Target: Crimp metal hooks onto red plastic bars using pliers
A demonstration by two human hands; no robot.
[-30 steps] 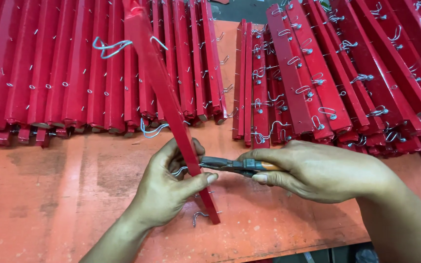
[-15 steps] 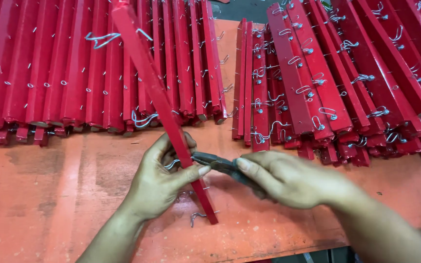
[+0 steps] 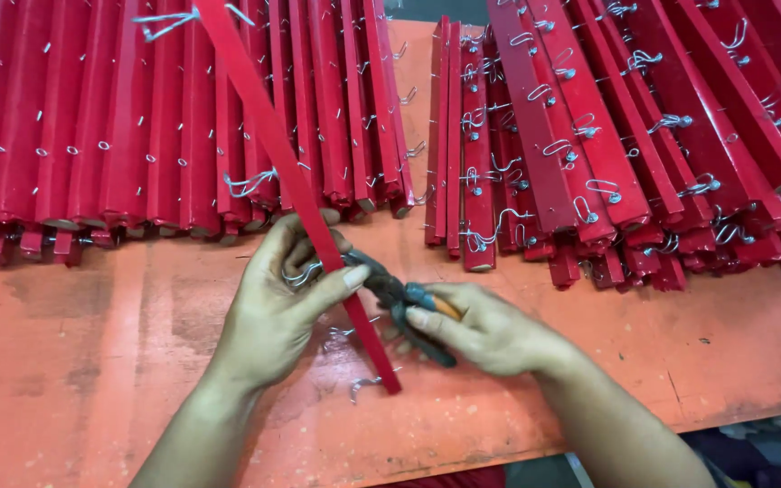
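A long red wooden strip [image 3: 264,117] runs diagonally from the top centre down to the orange table, and my left hand [image 3: 282,303] grips it near its lower part. A loop of thin wire [image 3: 303,274] sits on the strip under my left fingers. My right hand [image 3: 490,330] holds dark pliers [image 3: 399,303] by the handles, and their jaws reach the wire at the strip beside my left thumb. The strip's lower end [image 3: 389,375] rests on the table between both hands.
Rows of red strips with wire loops lie side by side at the left [image 3: 92,126] and in a stacked pile at the right [image 3: 644,136]. Loose wire bits [image 3: 359,387] lie on the worn orange table [image 3: 92,361]. The table's front edge is at lower right.
The strip has shifted left and leans more steeply. My right hand has slid back along the pliers' handles, and the jaws stay at the wire by my left thumb.
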